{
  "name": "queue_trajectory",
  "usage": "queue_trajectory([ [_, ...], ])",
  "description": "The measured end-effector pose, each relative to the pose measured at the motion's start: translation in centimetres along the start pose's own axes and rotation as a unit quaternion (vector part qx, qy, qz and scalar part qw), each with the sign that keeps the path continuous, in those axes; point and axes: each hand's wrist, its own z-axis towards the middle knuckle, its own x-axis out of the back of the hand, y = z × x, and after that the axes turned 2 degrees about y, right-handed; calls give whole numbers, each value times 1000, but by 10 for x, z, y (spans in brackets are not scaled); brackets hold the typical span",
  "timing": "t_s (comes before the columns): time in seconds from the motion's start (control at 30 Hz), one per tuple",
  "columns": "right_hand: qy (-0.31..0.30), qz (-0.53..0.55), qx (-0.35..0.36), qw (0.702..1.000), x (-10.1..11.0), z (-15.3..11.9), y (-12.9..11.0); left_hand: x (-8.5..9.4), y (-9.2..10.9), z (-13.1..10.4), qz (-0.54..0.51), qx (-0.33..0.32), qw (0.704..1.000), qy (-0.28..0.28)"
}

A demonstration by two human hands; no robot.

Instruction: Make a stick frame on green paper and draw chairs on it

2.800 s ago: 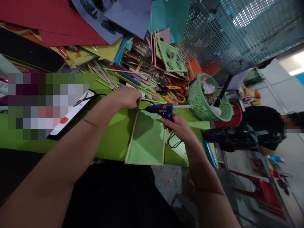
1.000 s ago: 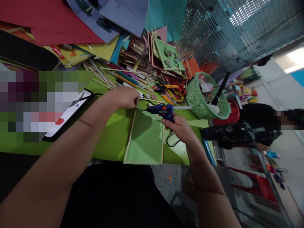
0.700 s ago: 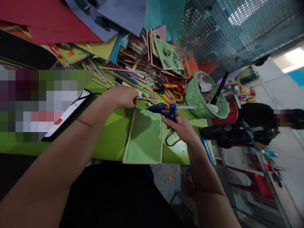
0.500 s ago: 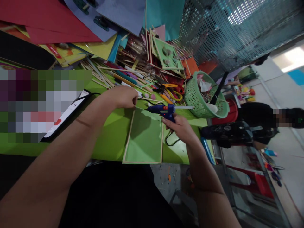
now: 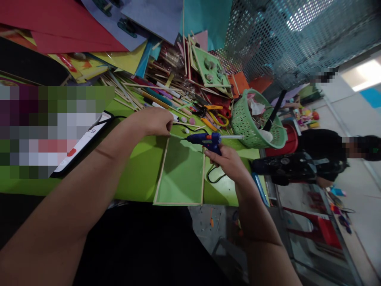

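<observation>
the glue gun has shifted rightward, gripped in the right hand.

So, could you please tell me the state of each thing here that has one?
Glue gun: held, glue stick out its back
Right hand: closed on the glue gun
Green sheet: flat, sticks along three edges
Left hand: curled, at the sheet's far left corner
Basket: uncovered, things inside
Screen: lit

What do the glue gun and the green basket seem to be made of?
Glue gun: probably hard plastic with a smooth finish, judging by its evenly blue, molded-looking body.
Green basket: likely plastic, faintly shiny; its wall has regular perforations.
</observation>
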Motion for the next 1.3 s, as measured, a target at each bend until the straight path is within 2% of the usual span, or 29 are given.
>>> queue_trajectory([
  [0.17, 0, 7, 13, 1000, -2, 3, -4, 0, 1, 1, 7, 2, 1000, 2],
  [0.47, 1, 7, -8, 1000, 0, 0, -2, 2, 3, -6, 16, -14, 1000, 15],
  [0.7, 0, -4, 12, 1000, -2, 3, -7, 5, 6, -11, 18, -20, 1000, 13],
  [0.9, 5, -1, -9, 1000, 4, -3, 0, 5, 5, -6, 13, -10, 1000, 2],
  [1.07, 3, 6, 2, 1000, 0, -1, 0, 3, 2, -1, 14, 1, 1000, -5],
  [1.3, 13, -7, -10, 1000, 4, -5, 4, 5, 4, -5, 21, -5, 1000, 4],
])
